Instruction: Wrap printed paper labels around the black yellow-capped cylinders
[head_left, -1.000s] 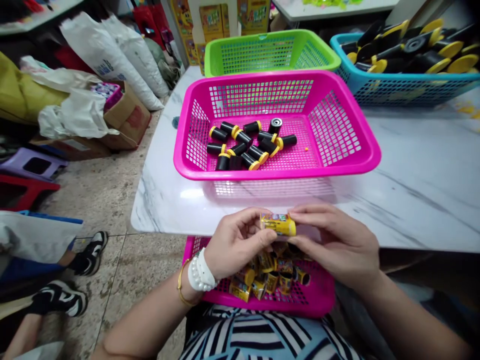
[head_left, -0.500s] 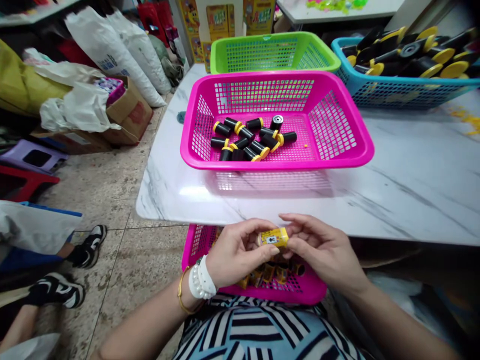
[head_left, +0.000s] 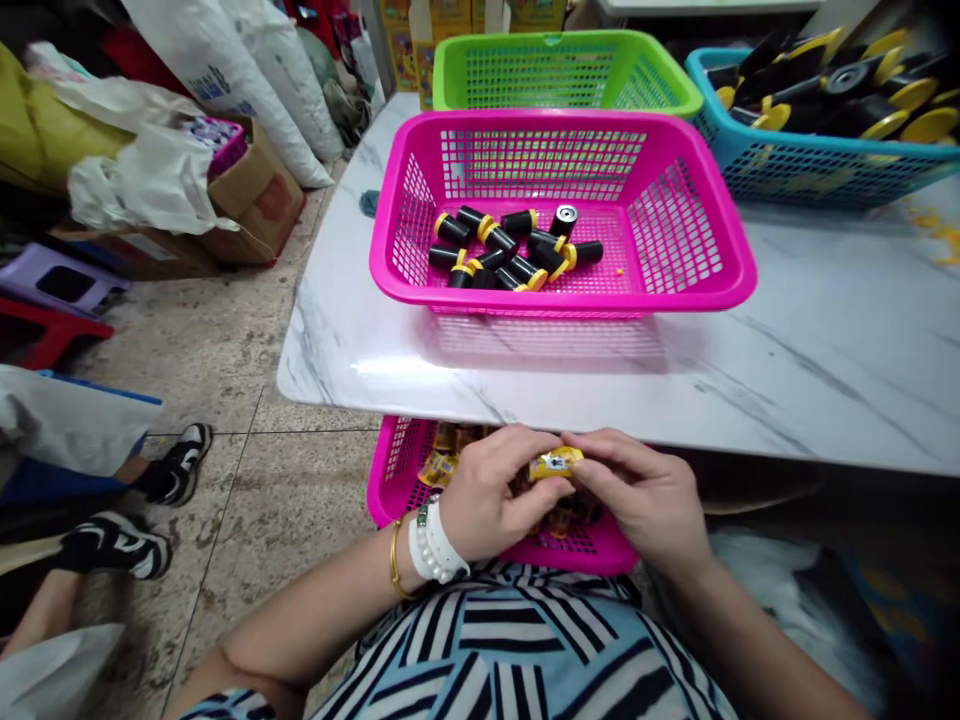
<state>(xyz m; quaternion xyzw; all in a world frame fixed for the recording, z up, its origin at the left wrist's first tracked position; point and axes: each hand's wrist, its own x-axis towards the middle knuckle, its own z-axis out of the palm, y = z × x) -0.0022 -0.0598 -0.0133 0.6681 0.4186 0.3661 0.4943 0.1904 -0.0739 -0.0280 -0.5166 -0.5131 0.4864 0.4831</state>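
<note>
A small cylinder in a printed yellow wrapper (head_left: pixel 556 463) lies sideways between my two hands, above the lower pink basket (head_left: pixel 384 490) at my lap. My left hand (head_left: pixel 504 490) is closed around its left end, thumb below and fingers behind. At its right end, the thumb and fingertips of my right hand (head_left: pixel 646 490) pinch the wrapper. Several more yellow-wrapped pieces (head_left: pixel 437 468) lie in the lower basket, partly hidden by my hands. On the table, another pink basket (head_left: pixel 562 302) holds several black cylinders (head_left: pixel 498 238) with yellow caps.
Behind the pink basket stands a green basket (head_left: pixel 566 42). A blue basket (head_left: pixel 825 165) full of black and yellow parts is at the back right of the marble-patterned table (head_left: pixel 810 390). Cardboard boxes (head_left: pixel 259 200), white sacks and another person's shoes (head_left: pixel 184 465) are on the left.
The wrapper's right end now looks more crumpled under my right fingers, and my hands are closer together. The camera view has tilted down a little, so the baskets appear higher.
</note>
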